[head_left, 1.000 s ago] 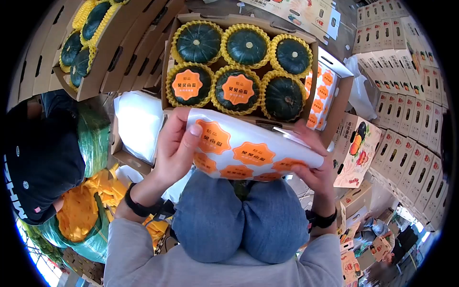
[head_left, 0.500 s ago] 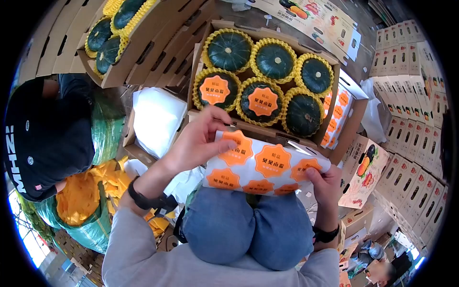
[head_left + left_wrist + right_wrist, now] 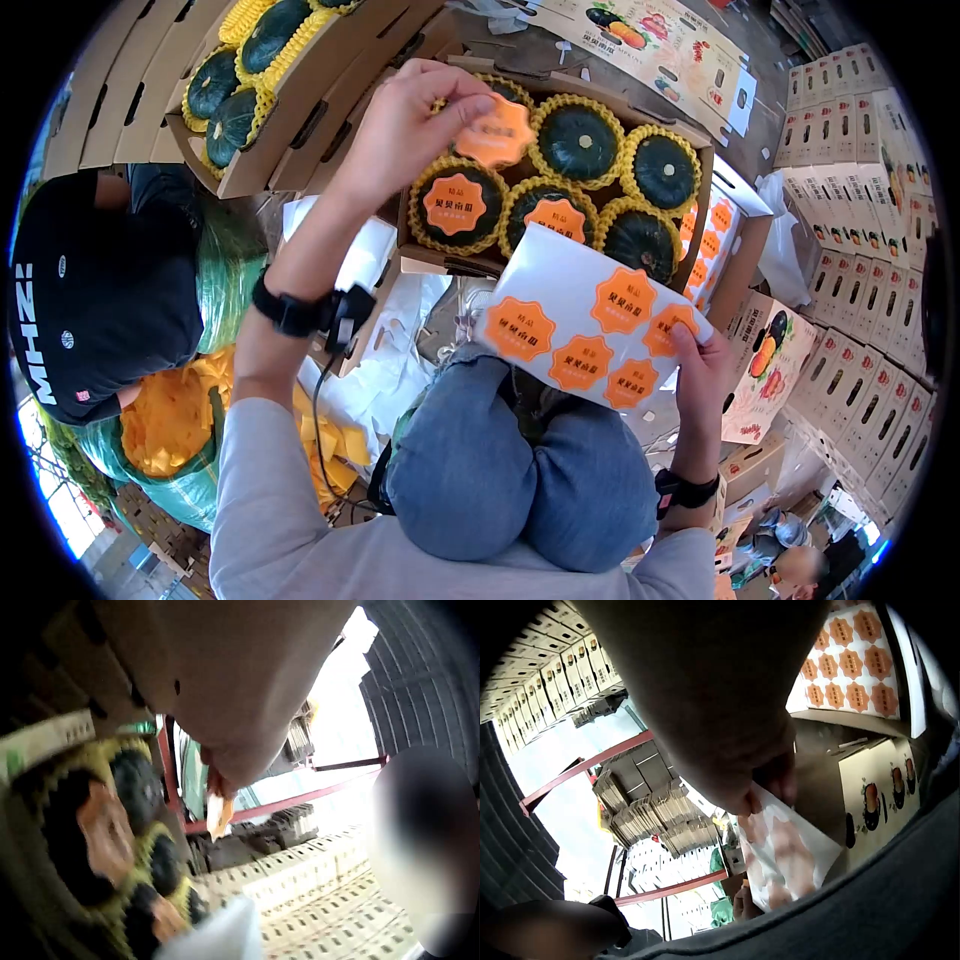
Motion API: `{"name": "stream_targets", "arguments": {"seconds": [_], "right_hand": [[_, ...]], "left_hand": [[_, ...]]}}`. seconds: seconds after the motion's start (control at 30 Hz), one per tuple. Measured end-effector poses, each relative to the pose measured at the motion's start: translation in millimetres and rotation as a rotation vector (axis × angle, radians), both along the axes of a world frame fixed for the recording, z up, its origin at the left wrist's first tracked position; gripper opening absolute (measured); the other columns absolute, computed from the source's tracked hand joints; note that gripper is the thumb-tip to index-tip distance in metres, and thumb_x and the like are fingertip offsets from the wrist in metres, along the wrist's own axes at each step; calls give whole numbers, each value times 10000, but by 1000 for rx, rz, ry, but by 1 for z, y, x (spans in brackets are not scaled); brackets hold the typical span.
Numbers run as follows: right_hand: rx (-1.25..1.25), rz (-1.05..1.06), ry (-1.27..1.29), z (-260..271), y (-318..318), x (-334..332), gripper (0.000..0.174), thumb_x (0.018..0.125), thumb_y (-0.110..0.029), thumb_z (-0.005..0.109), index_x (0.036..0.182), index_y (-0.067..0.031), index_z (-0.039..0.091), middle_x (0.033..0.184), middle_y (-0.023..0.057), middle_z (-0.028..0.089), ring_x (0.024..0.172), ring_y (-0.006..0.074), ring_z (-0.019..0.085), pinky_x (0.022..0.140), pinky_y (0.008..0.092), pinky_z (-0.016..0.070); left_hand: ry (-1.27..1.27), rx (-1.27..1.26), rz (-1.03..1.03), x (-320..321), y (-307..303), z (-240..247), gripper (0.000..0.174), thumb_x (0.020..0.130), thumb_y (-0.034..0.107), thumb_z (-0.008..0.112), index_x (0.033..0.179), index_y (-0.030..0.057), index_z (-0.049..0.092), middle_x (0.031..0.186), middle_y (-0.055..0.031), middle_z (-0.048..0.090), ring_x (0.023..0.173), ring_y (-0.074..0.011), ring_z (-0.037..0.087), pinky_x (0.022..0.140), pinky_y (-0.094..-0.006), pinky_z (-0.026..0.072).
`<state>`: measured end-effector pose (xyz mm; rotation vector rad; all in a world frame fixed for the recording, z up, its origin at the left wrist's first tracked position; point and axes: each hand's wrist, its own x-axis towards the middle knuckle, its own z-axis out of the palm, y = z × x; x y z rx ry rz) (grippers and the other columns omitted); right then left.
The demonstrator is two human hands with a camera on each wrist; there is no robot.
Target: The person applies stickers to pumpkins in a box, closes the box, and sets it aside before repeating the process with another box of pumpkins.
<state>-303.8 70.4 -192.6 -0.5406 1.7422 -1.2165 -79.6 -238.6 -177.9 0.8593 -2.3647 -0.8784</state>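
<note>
Between thumb and fingers, my left hand (image 3: 410, 125) pinches a single orange scalloped sticker (image 3: 497, 135), held over the back-left pumpkin and partly hiding it. In the left wrist view the peeled sticker (image 3: 217, 815) hangs from the fingertips. My right hand (image 3: 705, 372) grips the right edge of a white sticker sheet (image 3: 545, 270), which bears several orange labels and a bare white patch. Dark green pumpkins (image 3: 578, 140) in yellow foam nets sit in a cardboard box (image 3: 708, 190). Orange labels show on the front-left pumpkin (image 3: 455, 235) and the front-middle one, which the sheet partly covers.
More sticker sheets (image 3: 712, 235) lie in a box at the right. Another carton of netted pumpkins (image 3: 213, 85) stands at upper left. A person in a dark shirt (image 3: 110, 290) sits at the left by orange scraps (image 3: 165, 430). Stacked printed cartons (image 3: 850, 300) line the right.
My left hand has peeled a sticker off the sheet and carried it up and forward over the box. The right hand still holds the sheet, which now tilts down to the right.
</note>
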Motion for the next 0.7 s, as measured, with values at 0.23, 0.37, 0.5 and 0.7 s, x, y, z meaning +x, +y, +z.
{"name": "stream_targets", "arguments": {"seconds": [0.23,0.37,0.5,0.7], "right_hand": [[-12,101,-28,-4,5,-1,237,883,-93,594,1067,55,614,907,61,663,804,92,602,723,222,483],[-54,117,-21,-6,6,-2,228,886,-106,598,1052,48,622,898,59,662,805,90,598,724,221,482],[-77,91,29,0,7,-1,215,885,-107,600,1037,42,630,893,59,663,791,90,601,706,226,487],[-85,132,72,5,-5,10,189,880,-104,600,996,39,645,848,45,673,752,86,609,665,223,486]], "left_hand": [[-270,-336,60,-9,-9,-34,398,744,329,731,1020,65,622,973,-107,575,969,-278,519,863,-395,389],[-319,-573,90,-9,-6,-40,513,695,400,750,1055,62,610,1010,-100,567,1014,-268,509,872,-407,382],[-500,-642,236,-10,-6,-30,717,713,504,696,1256,80,496,1258,-134,484,1147,-305,455,975,-456,320],[-408,-691,-118,-48,-17,-32,717,895,543,414,1424,101,221,1488,-181,135,1374,-377,106,1101,-517,100]]}}
